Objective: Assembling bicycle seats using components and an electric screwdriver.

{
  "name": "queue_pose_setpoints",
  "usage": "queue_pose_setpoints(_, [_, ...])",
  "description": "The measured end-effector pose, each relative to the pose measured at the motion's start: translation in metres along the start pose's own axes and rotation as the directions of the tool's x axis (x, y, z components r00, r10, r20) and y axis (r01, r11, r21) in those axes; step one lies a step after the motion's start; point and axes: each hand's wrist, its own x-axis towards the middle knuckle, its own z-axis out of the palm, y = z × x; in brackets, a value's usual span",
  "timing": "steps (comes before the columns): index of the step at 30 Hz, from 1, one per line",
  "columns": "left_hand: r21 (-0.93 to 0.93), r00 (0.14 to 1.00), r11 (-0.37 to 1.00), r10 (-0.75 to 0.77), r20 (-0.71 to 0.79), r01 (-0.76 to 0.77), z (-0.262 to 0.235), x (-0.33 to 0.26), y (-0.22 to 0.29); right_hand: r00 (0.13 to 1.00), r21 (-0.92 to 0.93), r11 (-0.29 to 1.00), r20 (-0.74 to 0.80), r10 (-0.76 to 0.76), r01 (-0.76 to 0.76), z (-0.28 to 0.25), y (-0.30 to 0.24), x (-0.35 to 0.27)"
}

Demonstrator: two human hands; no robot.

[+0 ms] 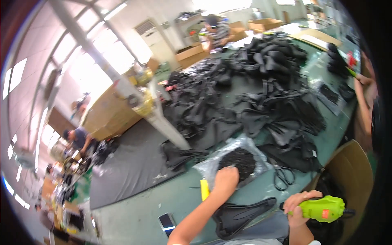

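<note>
My left hand (227, 178) reaches into an open clear plastic bag (263, 160) on the table. Its fingers are curled down at the edge of a heap of small black pieces (243, 158), and what they pinch is hidden. In my right hand (295, 207), at the lower right, is a lime-green power tool (324, 209), whose exact kind I cannot tell. Between my forearms, close to the table's near edge, lies a black shaped panel (234, 218) with a raised rim. Black-handled scissors (283, 179) rest right of the bag, and a yellow strip (204, 189) sticks out at its left.
A phone (166, 224) lies near my left forearm. Black fabric pieces (261, 85) cover much of the green table (139, 212) beyond the bag, around a white post (169, 130). An open cardboard box (357, 163) stands at the right. Other people work at the far end, right edge and left.
</note>
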Motion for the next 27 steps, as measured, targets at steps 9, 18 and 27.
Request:
queue_pose_setpoints(9, [-0.006, 0.986, 1.0, -0.012, -0.166, 0.011, -0.004, -0.011, -0.013, 0.996, 0.043, 0.999, 0.084, 0.01, -0.013, 0.013, -0.004, 0.0])
queue_pose_setpoints(18, [-0.506, 0.871, 0.737, 0.232, -0.433, -0.448, -0.061, -0.092, 0.044, 0.959, -0.066, 0.972, 0.159, 0.234, -0.227, 0.035, 0.003, -0.011])
queue_pose_setpoints(27, [-0.472, 0.882, 0.78, 0.21, -0.422, -0.411, -0.036, -0.144, 0.053, 0.92, 0.168, 0.976, 0.387, 0.063, -0.138, 0.081, 0.014, -0.016])
